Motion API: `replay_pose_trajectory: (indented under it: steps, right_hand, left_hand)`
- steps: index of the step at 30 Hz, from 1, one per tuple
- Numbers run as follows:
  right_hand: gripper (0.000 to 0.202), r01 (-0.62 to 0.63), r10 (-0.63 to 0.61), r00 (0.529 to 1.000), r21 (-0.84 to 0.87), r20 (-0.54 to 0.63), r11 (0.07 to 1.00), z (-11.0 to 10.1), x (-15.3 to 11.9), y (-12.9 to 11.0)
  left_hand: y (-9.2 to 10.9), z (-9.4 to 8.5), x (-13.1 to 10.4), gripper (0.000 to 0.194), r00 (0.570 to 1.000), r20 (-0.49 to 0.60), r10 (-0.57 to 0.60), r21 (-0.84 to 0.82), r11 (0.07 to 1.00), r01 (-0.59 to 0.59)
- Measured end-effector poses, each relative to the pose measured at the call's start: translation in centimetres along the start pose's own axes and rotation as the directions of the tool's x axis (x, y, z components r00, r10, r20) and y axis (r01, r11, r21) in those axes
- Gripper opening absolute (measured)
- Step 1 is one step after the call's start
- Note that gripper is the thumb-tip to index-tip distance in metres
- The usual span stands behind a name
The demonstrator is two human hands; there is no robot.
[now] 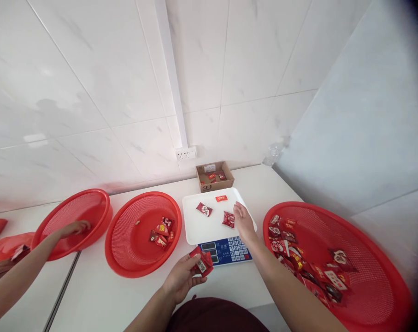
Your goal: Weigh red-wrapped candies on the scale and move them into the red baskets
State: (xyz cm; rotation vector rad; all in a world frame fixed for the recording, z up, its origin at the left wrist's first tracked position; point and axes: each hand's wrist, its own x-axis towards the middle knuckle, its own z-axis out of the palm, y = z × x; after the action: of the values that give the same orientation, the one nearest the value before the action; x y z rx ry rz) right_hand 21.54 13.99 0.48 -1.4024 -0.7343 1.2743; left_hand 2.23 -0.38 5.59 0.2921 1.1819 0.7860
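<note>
My left hand (pixel 182 278) is closed around red snack packets (pixel 204 263), held low in front of the scale (pixel 226 251) with its blue keypad. The packets overlap, so I cannot tell how many there are. Over the right side of the white weighing tray (pixel 191 230), my right hand (pixel 243 222) has its fingers extended beside a dark red packet (pixel 228 219); whether they touch it is unclear. Also lying on the tray are another dark red packet (pixel 204 209) and a small bright red packet (pixel 221 198).
A red basket (pixel 120 244) left of the scale holds several packets; a larger red basket (pixel 378 276) at right holds many more. Behind the tray stands a cardboard box (pixel 212 186) with packets. At far left, another person's hand (pixel 75 228) reaches into a tilted red basket (pixel 103 203).
</note>
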Motion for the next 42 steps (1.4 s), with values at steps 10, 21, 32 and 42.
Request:
replay_pose_trajectory:
  steps: [10, 21, 32, 42]
  right_hand:
    - [0.036, -0.041, 0.318, 0.691, -0.404, 0.649, 0.914, -5.1, -12.5, 0.8]
    - [0.034, -0.138, 0.316, 0.712, -0.317, 0.627, 0.938, -4.9, -13.9, 0.5]
    - [0.031, -0.192, 0.317, 0.896, -0.373, 0.310, 0.908, -4.8, -9.8, 1.2]
    - [0.039, 0.471, -0.256, 0.882, -0.740, 0.395, 0.481, -2.2, -4.1, 0.4]
  left_hand:
    - [-1.3, 1.0, -1.2, 0.036, 0.976, 0.215, -0.038, 0.276, 0.961, -0.023]
    - [-1.0, 3.5, -0.9, 0.030, 0.936, 0.346, -0.062, 0.350, 0.934, -0.068]
    - [-0.4, 1.0, 0.0, 0.030, 0.999, -0.048, -0.013, 0.093, 0.996, 0.017]
    - [-0.4, 0.8, -0.1, 0.030, 0.999, -0.050, -0.006, 0.041, 0.999, 0.008]
